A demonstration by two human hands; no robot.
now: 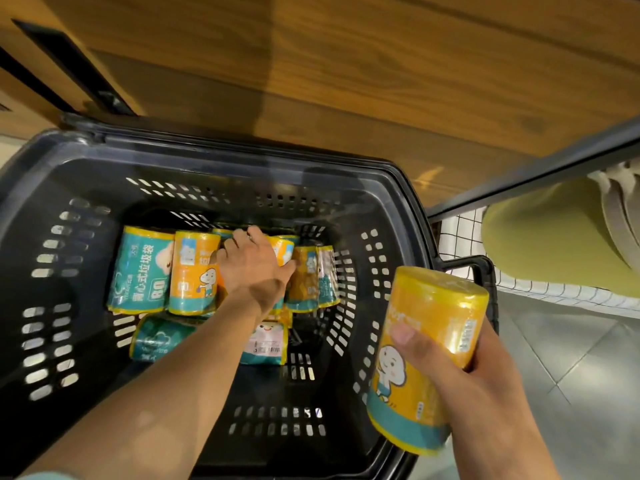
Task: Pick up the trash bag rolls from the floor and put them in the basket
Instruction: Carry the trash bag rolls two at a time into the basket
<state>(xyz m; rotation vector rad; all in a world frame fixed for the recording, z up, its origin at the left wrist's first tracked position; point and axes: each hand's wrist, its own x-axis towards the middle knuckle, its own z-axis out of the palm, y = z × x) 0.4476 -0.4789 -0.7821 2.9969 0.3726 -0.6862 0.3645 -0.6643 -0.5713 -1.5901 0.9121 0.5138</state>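
Note:
A black perforated plastic basket (48, 237) fills the lower left of the head view. Several trash bag rolls in orange and teal wrappers lie on its bottom, among them a teal roll (142, 268) and an orange roll (194, 275). My left hand (252, 261) reaches down into the basket and its fingers curl round an orange roll (284, 252) among the others. My right hand (464, 372) grips another orange trash bag roll (422, 358), held upright above the basket's right rim.
A wooden panel (346, 81) runs behind the basket. At the right stands a shelf with a dark frame bar (533, 171), a white wire grid (460, 237) and yellow-green goods (540, 244). Grey floor tiles (571, 375) show at lower right.

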